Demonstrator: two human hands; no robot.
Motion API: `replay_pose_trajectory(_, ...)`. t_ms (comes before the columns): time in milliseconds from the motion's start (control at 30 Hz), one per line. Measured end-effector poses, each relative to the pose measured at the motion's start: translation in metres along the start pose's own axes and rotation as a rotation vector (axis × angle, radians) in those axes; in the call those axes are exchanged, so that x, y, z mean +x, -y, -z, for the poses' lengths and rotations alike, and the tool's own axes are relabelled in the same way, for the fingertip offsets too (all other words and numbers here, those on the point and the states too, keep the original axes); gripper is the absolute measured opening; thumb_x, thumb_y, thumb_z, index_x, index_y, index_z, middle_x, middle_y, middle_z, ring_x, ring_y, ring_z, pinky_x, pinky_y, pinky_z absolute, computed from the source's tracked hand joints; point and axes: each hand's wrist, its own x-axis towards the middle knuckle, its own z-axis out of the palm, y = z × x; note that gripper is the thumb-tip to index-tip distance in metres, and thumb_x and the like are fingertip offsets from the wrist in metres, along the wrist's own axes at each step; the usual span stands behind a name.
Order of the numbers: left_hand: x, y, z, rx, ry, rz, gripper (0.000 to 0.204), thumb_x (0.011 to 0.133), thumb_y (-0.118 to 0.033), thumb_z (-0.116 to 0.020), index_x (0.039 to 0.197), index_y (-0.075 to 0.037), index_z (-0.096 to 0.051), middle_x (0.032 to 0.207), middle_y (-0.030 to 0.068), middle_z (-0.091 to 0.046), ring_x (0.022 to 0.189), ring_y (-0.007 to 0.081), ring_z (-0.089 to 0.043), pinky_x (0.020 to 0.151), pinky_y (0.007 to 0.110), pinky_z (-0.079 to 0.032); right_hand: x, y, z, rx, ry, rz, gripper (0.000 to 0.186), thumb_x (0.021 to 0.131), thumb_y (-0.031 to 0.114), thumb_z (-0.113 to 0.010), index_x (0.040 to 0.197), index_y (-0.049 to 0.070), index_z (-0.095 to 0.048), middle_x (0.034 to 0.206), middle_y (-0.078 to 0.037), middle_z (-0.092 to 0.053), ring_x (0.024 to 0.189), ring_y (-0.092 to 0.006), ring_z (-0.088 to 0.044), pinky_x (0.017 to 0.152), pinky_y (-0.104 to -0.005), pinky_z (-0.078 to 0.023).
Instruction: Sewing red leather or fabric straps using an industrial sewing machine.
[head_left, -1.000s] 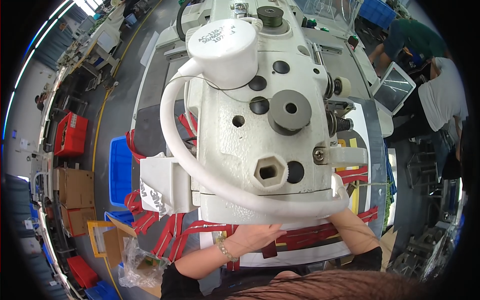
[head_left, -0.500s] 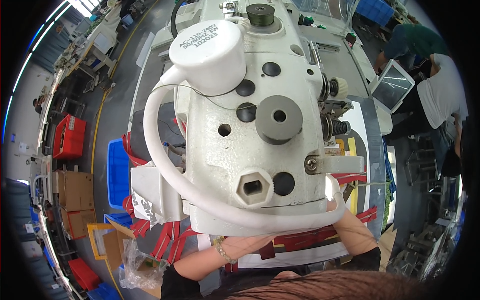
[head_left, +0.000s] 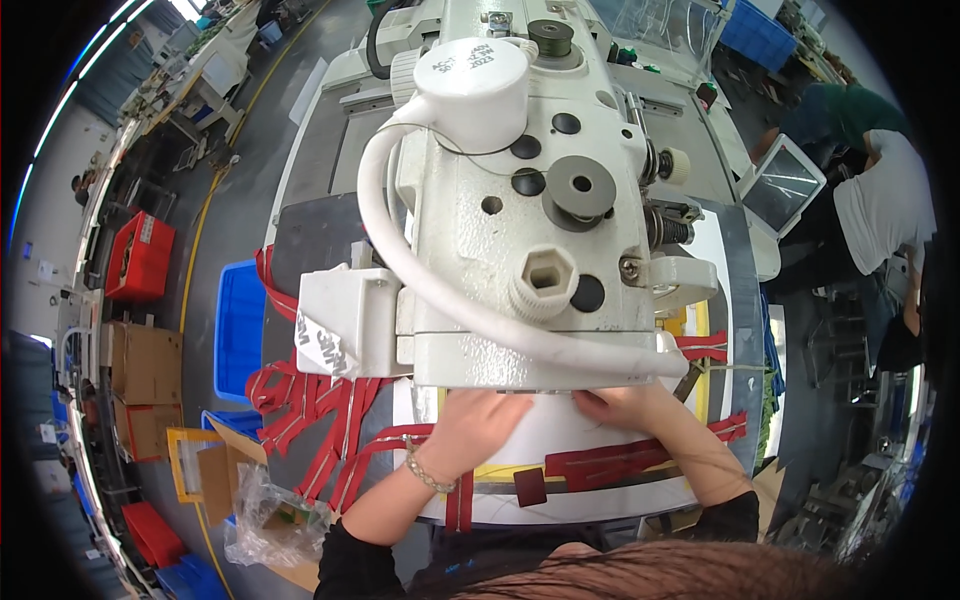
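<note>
Both hands reach in under the front of a white sewing machine head. My left hand, with a beaded bracelet at the wrist, rests low over a white sheet, its fingertips hidden beneath the machine. Facing it across a small gap is my right hand, whose fingers are also mostly covered. What either one holds, if anything, cannot be made out. Nearer to me lie a red zipper strip and a small dark red square patch. More red zippers are heaped left of my left hand.
A grey thread bobbin and a white hose sit on the machine. At left are a blue bin, a red crate and cardboard boxes. A tablet-like screen stands right, beside a person in a white shirt.
The view has shifted, so the machine appears higher and more of the work surface shows below it. Both hands, mostly covered before, now show more under the machine's front edge.
</note>
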Motion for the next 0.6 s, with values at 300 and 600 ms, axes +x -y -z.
replay_pose_trajectory(300, -0.007, 0.032, -0.009, 0.003, 0.032, 0.014, 0.015, 0.079, -0.014, -0.065, 0.093, -0.010, -0.067, 0.098, 0.0015, -0.063, 0.100, 0.0221, -0.058, 0.088, 0.043, -0.041, 0.007, 0.001, 0.004, -0.046, -0.071, 0.109, 0.023, 0.074, 0.021, -0.076, 0.086, 0.006, -0.065, 0.091, -0.004, -0.066, 0.082, -0.0249, -0.064, 0.068, -0.0365, -0.052)
replay_pose_trajectory(600, 0.010, 0.038, 0.002, 0.027, 0.031, -0.092, 0.015, 0.076, -0.015, -0.067, 0.089, -0.020, -0.071, 0.088, 0.0012, -0.068, 0.089, 0.0210, -0.064, 0.089, 0.037, -0.045, 0.009, -0.002, 0.002, -0.027, -0.097, 0.122, 0.020, 0.077, 0.021, -0.075, 0.085, 0.007, -0.064, 0.082, -0.004, -0.063, 0.071, -0.0233, -0.062, 0.060, -0.0349, -0.050)
